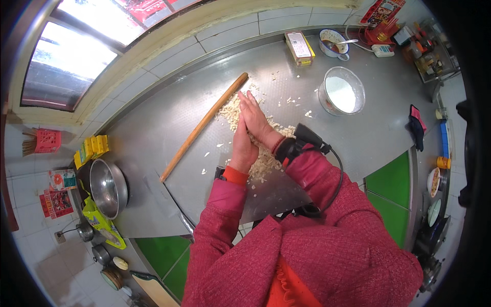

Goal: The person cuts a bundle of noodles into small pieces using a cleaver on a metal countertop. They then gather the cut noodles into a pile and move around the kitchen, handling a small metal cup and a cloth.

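Both of my hands are pressed palm to palm above a heap of small cut dough pieces (264, 165) on the metal counter (153, 207). My left hand (243, 147) is upright at the left of the pair, and my right hand (255, 119) lies against it from the right. Whether anything is between the palms is hidden. Left of the hands lies a long wooden rolling pin (203, 128), slanting, its upper end beside the heap. Loose dough bits are scattered around. A clear bowl of white flour (341, 92) stands to the upper right.
A box (299, 47) and an enamel mug with a spoon (333, 43) stand by the wall. At the left are a steel bowl (108, 188) and yellow packets (91, 150). A dark and pink cloth (416, 127) lies near the right edge. A cable hangs from my right wrist.
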Demonstrator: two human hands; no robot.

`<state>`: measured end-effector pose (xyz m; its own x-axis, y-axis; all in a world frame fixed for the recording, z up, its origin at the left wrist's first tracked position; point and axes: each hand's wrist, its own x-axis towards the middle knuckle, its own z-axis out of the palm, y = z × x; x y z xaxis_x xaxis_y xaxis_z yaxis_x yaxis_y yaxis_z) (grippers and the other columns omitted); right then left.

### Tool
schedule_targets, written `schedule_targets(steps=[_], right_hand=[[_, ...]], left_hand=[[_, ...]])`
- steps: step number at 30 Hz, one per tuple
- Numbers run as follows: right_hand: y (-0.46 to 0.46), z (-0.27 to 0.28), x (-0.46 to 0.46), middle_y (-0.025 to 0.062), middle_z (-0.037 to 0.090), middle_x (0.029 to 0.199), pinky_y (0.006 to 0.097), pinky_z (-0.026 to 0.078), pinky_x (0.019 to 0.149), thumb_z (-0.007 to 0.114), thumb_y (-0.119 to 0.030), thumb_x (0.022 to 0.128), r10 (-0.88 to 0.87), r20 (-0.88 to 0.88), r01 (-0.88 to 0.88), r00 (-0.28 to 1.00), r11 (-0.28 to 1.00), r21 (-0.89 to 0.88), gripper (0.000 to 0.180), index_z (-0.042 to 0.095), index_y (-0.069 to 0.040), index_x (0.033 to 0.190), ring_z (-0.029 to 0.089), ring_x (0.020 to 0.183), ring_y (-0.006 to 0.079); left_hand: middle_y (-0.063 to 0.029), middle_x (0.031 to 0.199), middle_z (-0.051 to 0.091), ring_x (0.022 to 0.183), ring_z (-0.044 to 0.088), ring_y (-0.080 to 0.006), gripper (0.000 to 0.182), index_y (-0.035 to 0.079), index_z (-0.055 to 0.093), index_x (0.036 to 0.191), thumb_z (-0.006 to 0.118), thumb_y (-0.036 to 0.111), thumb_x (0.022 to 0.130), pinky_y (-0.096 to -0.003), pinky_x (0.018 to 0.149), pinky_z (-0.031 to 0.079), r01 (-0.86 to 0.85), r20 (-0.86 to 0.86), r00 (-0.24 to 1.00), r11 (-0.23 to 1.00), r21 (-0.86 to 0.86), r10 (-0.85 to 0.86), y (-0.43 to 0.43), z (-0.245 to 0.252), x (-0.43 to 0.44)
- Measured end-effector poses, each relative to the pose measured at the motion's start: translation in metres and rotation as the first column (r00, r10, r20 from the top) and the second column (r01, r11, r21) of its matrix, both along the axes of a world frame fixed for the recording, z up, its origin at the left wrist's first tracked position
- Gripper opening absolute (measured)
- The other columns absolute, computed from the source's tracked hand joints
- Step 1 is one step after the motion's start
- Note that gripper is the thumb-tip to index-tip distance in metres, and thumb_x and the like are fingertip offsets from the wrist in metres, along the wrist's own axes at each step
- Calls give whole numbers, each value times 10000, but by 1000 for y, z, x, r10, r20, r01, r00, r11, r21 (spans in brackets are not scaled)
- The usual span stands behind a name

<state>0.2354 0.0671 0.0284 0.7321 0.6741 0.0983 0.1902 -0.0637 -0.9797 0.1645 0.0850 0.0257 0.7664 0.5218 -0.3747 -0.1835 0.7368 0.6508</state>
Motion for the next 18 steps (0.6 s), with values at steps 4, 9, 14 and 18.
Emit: schedule_targets(steps=[4,9,14,18], right_hand=[[-6,-14,-14,288,295,1432,446,172,1126,306,-359,990,133,137,-121,982,988,-95,525,380,-20,1384,226,1355,425],[-7,-7,-3,225,213,1495,386,120,1150,229,-411,1001,74,8,-72,997,990,-121,566,295,-61,1440,135,1411,338],[-9,-10,-4,245,189,1495,429,130,1138,234,-417,1004,287,79,-260,955,933,-248,544,328,-96,1433,145,1396,396],[-14,-33,-8,222,223,1483,536,180,1095,374,-423,967,162,451,-75,878,976,-205,505,394,-168,1402,245,1336,454]], left_hand=[[-69,1426,384,1259,404,-200,551,115,299,1440,298,445,1000,-325,1016,366,-93,-54,994,996,4,94,23,19,6],[-75,1408,391,1256,404,-211,562,103,311,1426,276,469,1000,-350,1043,351,26,-90,995,990,-138,-39,8,18,4],[-85,1380,422,1252,418,-219,637,108,296,1436,291,545,972,-377,1028,369,-18,-45,999,994,-108,14,18,9,3],[-99,1439,344,1290,370,-252,721,93,233,1462,262,602,951,-408,1041,344,110,-57,991,980,-169,-121,29,17,-8]])
